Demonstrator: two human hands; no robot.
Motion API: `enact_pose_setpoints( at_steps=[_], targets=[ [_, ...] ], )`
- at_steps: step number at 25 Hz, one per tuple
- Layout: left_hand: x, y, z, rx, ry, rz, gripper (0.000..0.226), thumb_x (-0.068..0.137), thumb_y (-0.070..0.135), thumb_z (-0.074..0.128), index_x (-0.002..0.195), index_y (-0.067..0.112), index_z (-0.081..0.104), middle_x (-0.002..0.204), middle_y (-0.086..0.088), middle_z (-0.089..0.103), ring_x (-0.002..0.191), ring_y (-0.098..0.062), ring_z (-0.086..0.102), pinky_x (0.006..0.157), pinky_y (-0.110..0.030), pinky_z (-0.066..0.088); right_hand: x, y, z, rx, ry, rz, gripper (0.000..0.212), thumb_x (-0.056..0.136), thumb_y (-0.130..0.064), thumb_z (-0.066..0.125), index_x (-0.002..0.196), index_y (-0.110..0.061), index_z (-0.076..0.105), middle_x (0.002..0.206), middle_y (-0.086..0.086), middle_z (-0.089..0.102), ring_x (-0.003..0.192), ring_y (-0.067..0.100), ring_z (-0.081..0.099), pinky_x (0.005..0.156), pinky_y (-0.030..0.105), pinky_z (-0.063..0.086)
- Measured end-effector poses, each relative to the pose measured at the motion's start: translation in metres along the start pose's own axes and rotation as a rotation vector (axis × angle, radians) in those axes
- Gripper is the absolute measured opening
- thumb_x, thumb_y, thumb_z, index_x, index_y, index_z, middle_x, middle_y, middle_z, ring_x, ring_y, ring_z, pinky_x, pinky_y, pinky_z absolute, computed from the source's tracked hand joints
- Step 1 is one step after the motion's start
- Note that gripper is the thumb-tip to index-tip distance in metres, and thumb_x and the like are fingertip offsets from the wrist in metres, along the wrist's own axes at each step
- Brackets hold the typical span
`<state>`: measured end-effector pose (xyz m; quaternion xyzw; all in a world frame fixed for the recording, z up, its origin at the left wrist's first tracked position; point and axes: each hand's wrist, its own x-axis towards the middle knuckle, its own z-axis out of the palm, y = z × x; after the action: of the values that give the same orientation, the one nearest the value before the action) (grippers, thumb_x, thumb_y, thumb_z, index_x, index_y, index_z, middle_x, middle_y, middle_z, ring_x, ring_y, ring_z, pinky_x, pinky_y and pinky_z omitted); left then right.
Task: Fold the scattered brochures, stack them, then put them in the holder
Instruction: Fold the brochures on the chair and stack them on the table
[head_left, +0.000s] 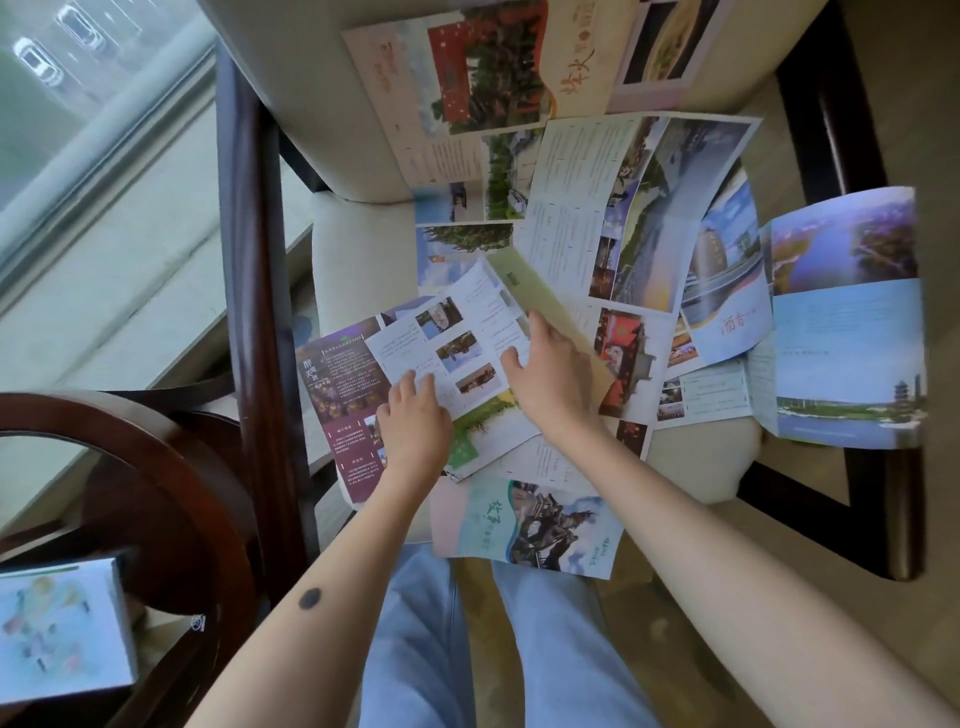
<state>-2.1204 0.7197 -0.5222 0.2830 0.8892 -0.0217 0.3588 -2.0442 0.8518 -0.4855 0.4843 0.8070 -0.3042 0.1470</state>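
Observation:
Several unfolded brochures lie scattered over the cream seat cushion (358, 234) of an armchair. In the front middle lies a white brochure (441, 338) with small photos and text, one panel lifted over a green panel. My left hand (415, 426) presses on its lower left part with fingers curled. My right hand (550, 374) grips its right edge, fingers on the page. A purple brochure (337, 395) lies under it at the left. A teal brochure with a statue (530, 525) hangs over the seat's front edge. A large blue brochure (847, 332) drapes over the right arm.
More brochures lean on the chair back (467, 78). Dark wooden chair arms (249, 260) run down both sides. A round dark wooden table (156, 467) stands at the left, with a pale printed box (62, 629) on it. My legs in light blue trousers (415, 649) are below.

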Motion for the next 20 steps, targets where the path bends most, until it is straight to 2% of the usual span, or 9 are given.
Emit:
enact_pose_setpoints(
  at_steps=[4,7,8,10,13,16,20],
  targets=[
    [-0.011,-0.019,-0.006,-0.048,0.079,-0.093,0.036,0.089,0.006,0.039,0.125,0.003,0.041,0.135,-0.015,0.042,0.121,-0.034,0.040,0.095,-0.045,0.036,-0.028,-0.032,0.013,0.037,-0.027,-0.076,0.041,0.095,-0.037,0.035,0.127,-0.014,0.047,0.116,0.008,0.064,0.105,0.029,0.058,0.091,0.041,0.040],
    [-0.019,-0.032,-0.005,-0.185,0.103,-0.210,0.032,0.090,0.004,0.038,0.122,0.001,0.043,0.128,-0.019,0.047,0.116,-0.036,0.044,0.093,-0.045,0.039,-0.035,-0.041,0.028,0.076,-0.095,-0.065,0.035,0.096,-0.034,0.033,0.104,-0.014,0.061,0.102,0.007,0.069,0.089,0.029,0.062,0.081,0.038,0.048],
    [-0.021,-0.036,-0.003,-0.238,0.093,-0.260,0.033,0.089,0.002,0.037,0.122,0.000,0.043,0.127,-0.020,0.048,0.115,-0.037,0.045,0.093,-0.045,0.040,-0.033,-0.040,0.032,0.045,-0.110,-0.068,0.033,0.096,-0.030,0.034,0.105,-0.012,0.061,0.104,0.008,0.068,0.090,0.028,0.062,0.080,0.037,0.048],
    [-0.025,-0.042,0.001,-0.343,0.074,-0.332,0.033,0.089,-0.002,0.035,0.121,0.001,0.043,0.124,-0.020,0.050,0.113,-0.036,0.047,0.093,-0.045,0.043,-0.027,-0.034,0.039,-0.044,-0.129,-0.064,0.031,0.096,-0.022,0.037,0.118,-0.010,0.056,0.118,0.009,0.062,0.103,0.027,0.057,0.086,0.038,0.047],
    [-0.028,-0.045,0.011,-0.388,0.043,-0.246,0.029,0.087,-0.002,0.035,0.114,0.002,0.047,0.119,-0.016,0.054,0.107,-0.033,0.050,0.089,-0.047,0.045,-0.014,-0.020,0.049,-0.106,-0.159,0.010,0.038,0.094,-0.015,0.038,0.131,-0.008,0.044,0.133,0.012,0.049,0.118,0.028,0.047,0.095,0.041,0.043],
    [-0.030,-0.042,0.019,-0.282,0.001,-0.097,0.029,0.087,0.002,0.038,0.115,0.003,0.047,0.120,-0.014,0.054,0.108,-0.033,0.050,0.084,-0.045,0.044,-0.012,-0.015,0.061,-0.096,-0.233,0.057,0.040,0.093,-0.013,0.040,0.133,-0.006,0.038,0.136,0.013,0.043,0.120,0.029,0.045,0.097,0.042,0.042],
    [-0.033,-0.033,0.029,-0.202,-0.060,-0.013,0.027,0.087,0.002,0.036,0.112,0.000,0.045,0.119,-0.014,0.052,0.109,-0.032,0.050,0.082,-0.041,0.042,-0.018,-0.018,0.074,-0.085,-0.217,0.083,0.047,0.091,-0.011,0.042,0.137,-0.006,0.031,0.141,0.013,0.038,0.124,0.030,0.043,0.100,0.042,0.038]
  ],
)
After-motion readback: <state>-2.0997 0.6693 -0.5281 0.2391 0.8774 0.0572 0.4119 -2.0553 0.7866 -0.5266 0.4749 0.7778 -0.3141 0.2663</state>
